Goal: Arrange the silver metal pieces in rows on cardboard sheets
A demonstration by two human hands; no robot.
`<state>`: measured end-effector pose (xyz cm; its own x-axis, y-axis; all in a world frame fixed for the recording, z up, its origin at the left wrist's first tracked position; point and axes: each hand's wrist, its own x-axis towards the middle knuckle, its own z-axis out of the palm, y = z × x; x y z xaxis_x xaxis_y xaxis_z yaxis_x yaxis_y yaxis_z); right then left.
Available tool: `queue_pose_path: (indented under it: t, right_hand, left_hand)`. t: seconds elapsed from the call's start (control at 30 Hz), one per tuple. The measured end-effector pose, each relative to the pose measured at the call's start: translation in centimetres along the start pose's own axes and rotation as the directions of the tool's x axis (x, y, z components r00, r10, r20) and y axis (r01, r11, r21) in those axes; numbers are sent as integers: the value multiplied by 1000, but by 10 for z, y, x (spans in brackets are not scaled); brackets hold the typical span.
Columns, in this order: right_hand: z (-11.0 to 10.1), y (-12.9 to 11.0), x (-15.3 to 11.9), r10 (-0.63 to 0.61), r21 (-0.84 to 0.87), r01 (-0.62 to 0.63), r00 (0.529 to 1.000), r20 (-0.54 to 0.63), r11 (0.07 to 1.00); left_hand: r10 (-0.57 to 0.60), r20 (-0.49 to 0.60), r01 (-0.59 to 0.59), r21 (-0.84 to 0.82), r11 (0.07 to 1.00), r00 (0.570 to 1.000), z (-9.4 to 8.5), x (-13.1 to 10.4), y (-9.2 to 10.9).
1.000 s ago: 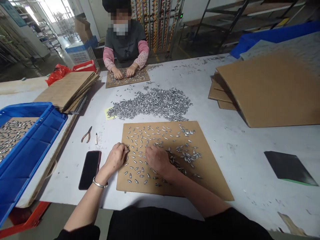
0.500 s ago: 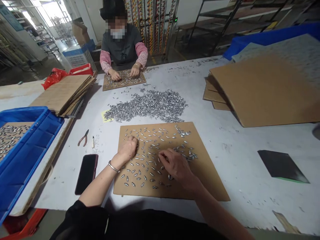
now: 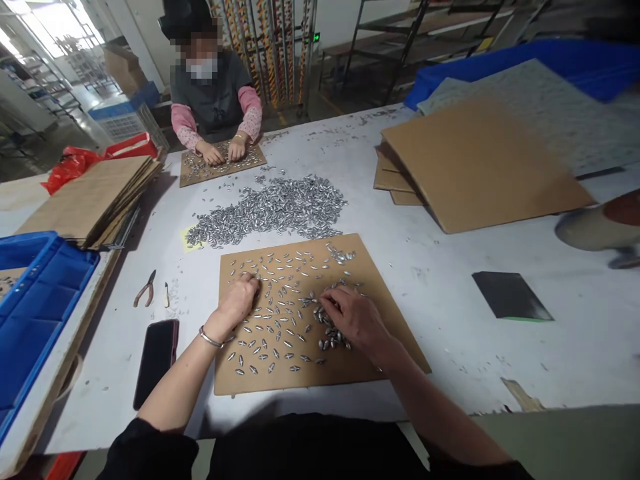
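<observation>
On a brown cardboard sheet (image 3: pixel 350 370) on a white bench (image 3: pixel 440 300), a loose cluster of silver pieces (image 3: pixel 327 331) is lying just beside a person's right hand (image 3: pixel 354 317), on its left side and toward the body, long axes pointing mixed ways. The left hand (image 3: pixel 239 299) is staying farther from that cluster, its fingers curling down among spaced-out pieces (image 3: pixel 254 369). The right thumb and fingers are pinching together; I cannot tell whether either hand is gripping a piece
</observation>
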<state>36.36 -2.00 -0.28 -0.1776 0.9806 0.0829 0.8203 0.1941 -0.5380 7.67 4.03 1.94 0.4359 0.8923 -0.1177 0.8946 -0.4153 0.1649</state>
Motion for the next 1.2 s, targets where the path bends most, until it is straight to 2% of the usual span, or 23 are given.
queue_pose_path:
  t: [0.13,0.27,0.37,0.43,0.6,0.73,0.83,1.03,1.2]
  right_hand:
    - [-7,-6,11,22,-101,-15,997,73,995]
    - [-2,-20,27,-70,-205,110,979,193,973]
    - [7,-29,40,-143,-264,218,951,275,940]
    - [13,-31,47,-154,-291,247,938,310,924]
    - [19,-27,55,-130,-286,228,938,322,931]
    - [13,-23,55,-83,-251,144,968,239,957]
    - [10,-29,55,-98,-241,143,977,189,960]
    - [17,-55,67,-180,-219,236,952,248,947]
    - [30,-74,73,-239,-258,320,924,299,912]
  left_hand:
    - [35,-11,-35,-14,999,999,-1,0,-3]
    - [38,-31,-40,-50,998,999,-6,-4,-8]
    - [-17,-119,7,-84,996,993,-16,-13,-17]
    - [-58,-190,42,-90,995,980,-23,-24,-26]
    - [-141,-302,110,-120,987,943,-34,-58,-45]
    - [-198,-324,149,-168,974,925,-30,-84,-52]
    - [-239,-318,170,-229,958,917,-26,-97,-52]
    - [-311,-340,202,-321,925,887,-15,-110,-36]
    - [-328,-344,195,-368,909,880,-5,-115,-23]
